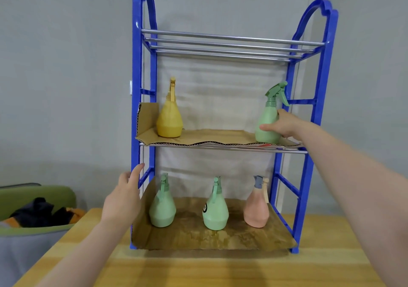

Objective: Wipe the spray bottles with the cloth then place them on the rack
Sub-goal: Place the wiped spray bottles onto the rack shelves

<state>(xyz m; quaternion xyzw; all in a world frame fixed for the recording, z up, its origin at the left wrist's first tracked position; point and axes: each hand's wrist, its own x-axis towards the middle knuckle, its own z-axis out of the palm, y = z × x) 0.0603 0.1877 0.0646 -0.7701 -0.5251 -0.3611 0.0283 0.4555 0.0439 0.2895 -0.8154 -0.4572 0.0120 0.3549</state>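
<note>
Now the right hand (284,125) grips the green spray bottle (268,121) on the middle shelf of the blue rack (318,101), while the left hand (124,196) steadies the frame.

The right hand's grip is wrapped round the bottle's lower body, thumb across the front and fingers behind, with the bottle upright on the cardboard liner (212,137) at the shelf's right end. The left hand's grip is loosely open, its straight fingers resting against the rack's front left post just above the bottom shelf. A yellow spray bottle (169,118) stands at the middle shelf's left end; on the bottom shelf stand two green bottles (162,207) (216,209) and a pink bottle (257,207) in a row. The rack stands on the wooden counter (198,269), near its far edge.
</note>
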